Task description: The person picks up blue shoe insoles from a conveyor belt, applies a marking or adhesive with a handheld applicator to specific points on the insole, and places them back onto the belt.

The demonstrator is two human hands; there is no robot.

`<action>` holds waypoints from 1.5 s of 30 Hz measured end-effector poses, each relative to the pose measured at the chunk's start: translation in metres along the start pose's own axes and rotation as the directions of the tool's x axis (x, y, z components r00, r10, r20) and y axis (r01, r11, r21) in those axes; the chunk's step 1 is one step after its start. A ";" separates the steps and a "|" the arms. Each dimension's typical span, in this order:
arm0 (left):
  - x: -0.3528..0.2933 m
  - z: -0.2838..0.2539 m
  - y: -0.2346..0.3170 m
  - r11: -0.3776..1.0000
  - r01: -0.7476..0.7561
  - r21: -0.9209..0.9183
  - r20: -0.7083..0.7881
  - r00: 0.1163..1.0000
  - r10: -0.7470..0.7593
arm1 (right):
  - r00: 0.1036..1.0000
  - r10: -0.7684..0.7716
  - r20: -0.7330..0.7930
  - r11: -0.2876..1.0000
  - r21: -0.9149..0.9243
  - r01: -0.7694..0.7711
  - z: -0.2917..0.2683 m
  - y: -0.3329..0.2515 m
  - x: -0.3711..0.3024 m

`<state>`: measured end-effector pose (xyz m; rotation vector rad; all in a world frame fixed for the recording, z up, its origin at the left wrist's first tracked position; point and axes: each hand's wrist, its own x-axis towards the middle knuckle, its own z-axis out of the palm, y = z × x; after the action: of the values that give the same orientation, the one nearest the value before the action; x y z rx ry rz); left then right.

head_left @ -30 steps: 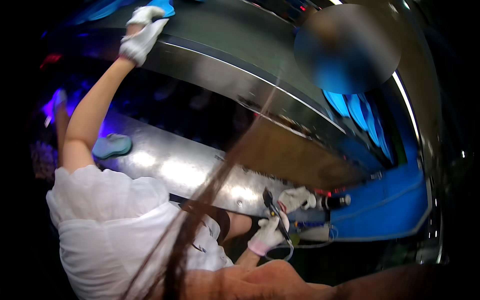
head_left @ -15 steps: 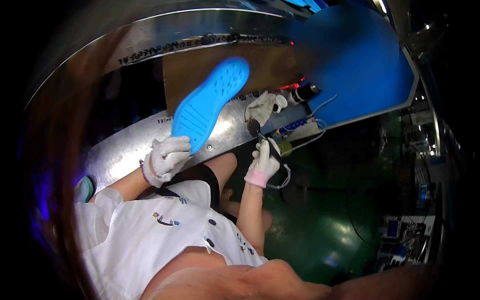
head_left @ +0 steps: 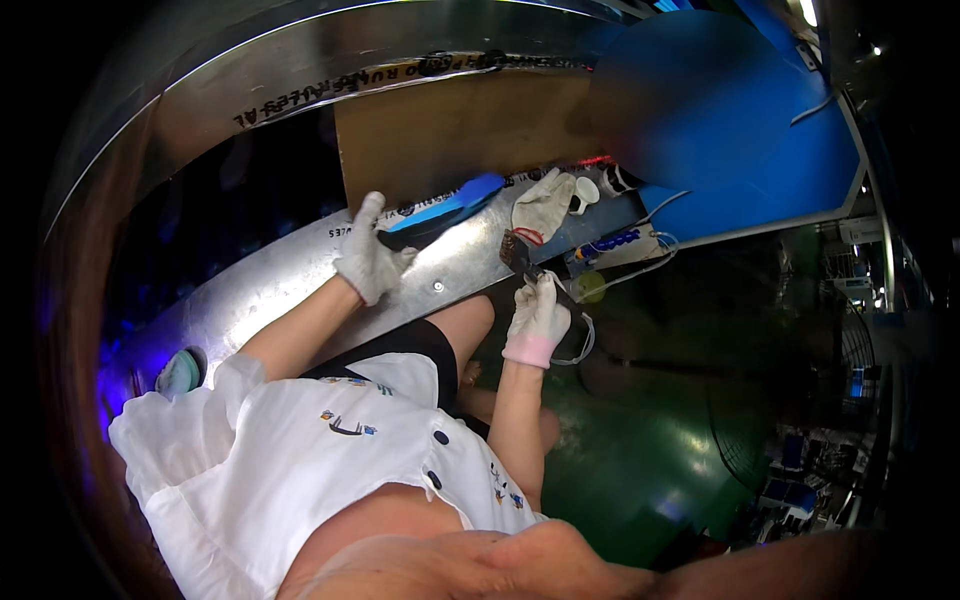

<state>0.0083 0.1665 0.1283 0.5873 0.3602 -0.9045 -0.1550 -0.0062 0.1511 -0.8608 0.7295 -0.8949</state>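
Observation:
A blue shoe insole (head_left: 452,206) is seen nearly edge-on and blurred above the metal ledge, its near end by my left hand (head_left: 368,258). That white-gloved hand has its thumb raised and its fingers spread apart around the insole's end; whether it still touches is unclear. My right hand (head_left: 537,318), in a white glove with a pink cuff, is closed around the dark handle of a brush (head_left: 518,256). The brush's brown, stained head points up and left. Beyond it, on the ledge, lies a loose white glove (head_left: 544,208) with a red edge.
A brown board (head_left: 450,135) stands behind the metal ledge (head_left: 270,325). By the loose glove are a white cup-like piece (head_left: 585,194) and a blue segmented hose (head_left: 610,243). A large blue surface (head_left: 740,195) is at right. A pale green object (head_left: 178,374) sits at far left.
The insole has turned from face-on to nearly edge-on and dropped toward the ledge. My left hand has gone from gripping its end to spread fingers. My right hand still holds the brush.

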 end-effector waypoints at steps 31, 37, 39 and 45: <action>0.031 -0.025 -0.075 0.898 0.406 -0.167 0.417 0.855 -0.309 | 0.839 -0.009 0.544 0.119 -0.832 0.541 0.027 0.002 -0.050; -0.019 0.027 -0.073 0.957 0.279 -0.080 0.317 0.917 -0.241 | 0.522 -0.582 0.623 0.066 -0.604 0.794 0.043 -0.012 -0.018; -0.023 0.031 -0.073 0.932 0.291 -0.217 0.360 0.911 -0.201 | 0.405 -0.529 0.746 0.085 -0.428 0.900 0.054 -0.023 -0.034; -0.031 0.030 -0.066 0.914 0.353 -0.201 0.729 0.677 -0.102 | 0.780 -0.513 0.358 0.477 -0.637 0.606 0.042 -0.031 -0.035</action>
<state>-0.0616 0.1360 0.1470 -0.1566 -0.1322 -1.2159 -0.1465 0.0273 0.2041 -1.9638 0.7031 -1.1304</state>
